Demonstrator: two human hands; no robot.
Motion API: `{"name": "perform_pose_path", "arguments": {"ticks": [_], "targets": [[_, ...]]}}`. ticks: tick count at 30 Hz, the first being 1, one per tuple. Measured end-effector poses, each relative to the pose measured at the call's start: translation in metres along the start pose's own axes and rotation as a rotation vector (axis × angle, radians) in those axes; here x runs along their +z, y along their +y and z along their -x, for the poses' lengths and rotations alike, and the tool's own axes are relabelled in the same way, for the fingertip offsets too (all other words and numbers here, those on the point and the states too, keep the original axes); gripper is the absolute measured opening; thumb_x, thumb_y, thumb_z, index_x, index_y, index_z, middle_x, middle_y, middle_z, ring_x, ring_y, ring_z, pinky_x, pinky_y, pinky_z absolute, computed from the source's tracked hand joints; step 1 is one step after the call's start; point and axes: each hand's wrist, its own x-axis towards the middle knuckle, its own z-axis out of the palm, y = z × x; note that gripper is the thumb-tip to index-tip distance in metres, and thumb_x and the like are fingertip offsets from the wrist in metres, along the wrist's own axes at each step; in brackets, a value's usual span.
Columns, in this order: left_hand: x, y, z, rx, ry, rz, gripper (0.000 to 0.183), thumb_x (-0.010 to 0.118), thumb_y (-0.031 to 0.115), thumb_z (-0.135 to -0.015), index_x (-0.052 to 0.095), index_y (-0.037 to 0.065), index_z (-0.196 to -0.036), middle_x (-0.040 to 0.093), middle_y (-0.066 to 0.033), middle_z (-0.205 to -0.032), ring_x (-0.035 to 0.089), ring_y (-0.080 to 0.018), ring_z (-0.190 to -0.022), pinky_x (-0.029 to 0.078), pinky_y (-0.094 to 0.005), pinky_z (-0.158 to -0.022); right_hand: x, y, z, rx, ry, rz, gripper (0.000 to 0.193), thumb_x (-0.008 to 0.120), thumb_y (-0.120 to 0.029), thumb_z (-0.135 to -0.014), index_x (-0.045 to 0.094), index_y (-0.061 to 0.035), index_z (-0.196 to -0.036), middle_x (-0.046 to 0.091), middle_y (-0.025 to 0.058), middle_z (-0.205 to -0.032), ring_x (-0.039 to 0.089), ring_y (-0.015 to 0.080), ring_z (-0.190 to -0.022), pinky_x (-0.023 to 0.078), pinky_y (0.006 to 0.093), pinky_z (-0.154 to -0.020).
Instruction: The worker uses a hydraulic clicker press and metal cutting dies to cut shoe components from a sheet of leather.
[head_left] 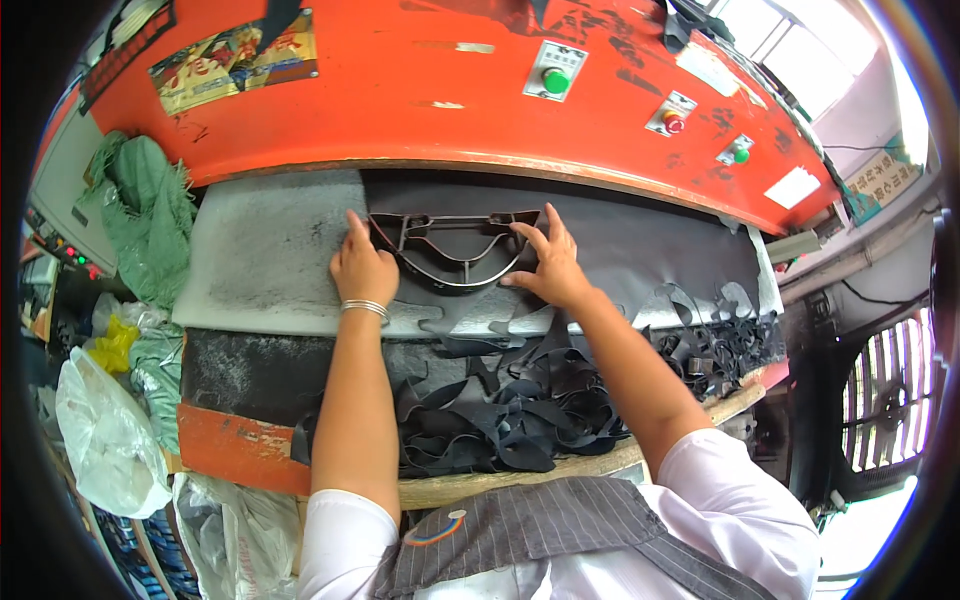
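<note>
A metal cutting die (455,286), boat-shaped with a curved front edge and cross bars inside, lies on a sheet of black material (640,240). My left hand (364,268) grips its left end, index finger stretched along the outer side; the thumb is largely hidden. At the opposite end my right hand (555,262) holds the right corner, with the fingers at the top and the thumb lower near the curve. The black sheet rests on a pale, scuffed cutting board (265,255).
Black cut scraps (500,420) heap along the near edge. Behind the board rises an orange machine beam (400,110) with a green button (555,81) and a red button (672,123). Green sacking (145,220) and a clear plastic bag (108,435) are at left.
</note>
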Motion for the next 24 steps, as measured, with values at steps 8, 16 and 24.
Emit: {"name": "perform_pose_path", "arguments": {"ticks": [8,16,24], "targets": [[0.000,-0.001,-0.017,0.073,-0.054,0.034,0.074,0.050,0.007,-0.078,0.023,-0.002,-0.146,0.056,-0.0090,-0.134,0.045,-0.0253,-0.129,0.025,-0.0403,-0.108,0.015,0.012,0.011,-0.032,0.114,-0.111,0.054,0.084,-0.035,-0.063,0.058,-0.0156,-0.107,0.039,0.0257,-0.137,0.045,0.0453,-0.119,0.033,0.0508,-0.104],[-0.004,0.002,-0.020,0.075,-0.063,0.056,0.072,0.049,0.007,-0.077,0.026,-0.004,-0.144,0.058,-0.0110,-0.131,0.051,-0.0284,-0.122,0.028,-0.0395,-0.107,0.009,0.010,0.011,-0.069,0.139,-0.088,0.049,0.082,-0.038,-0.063,0.062,-0.0152,-0.101,0.042,0.0294,-0.133,0.050,0.0443,-0.111,0.038,0.0479,-0.097],[-0.024,0.034,-0.010,-0.079,-0.110,0.217,0.072,0.052,0.006,-0.077,0.028,0.001,-0.145,0.054,-0.0172,-0.134,0.053,-0.0317,-0.120,0.038,-0.0423,-0.101,-0.019,0.015,0.028,-0.049,0.037,-0.156,0.077,0.077,-0.048,-0.069,0.046,-0.0249,-0.136,0.033,0.0351,-0.140,0.034,0.0482,-0.131,0.031,0.0506,-0.105]]}}
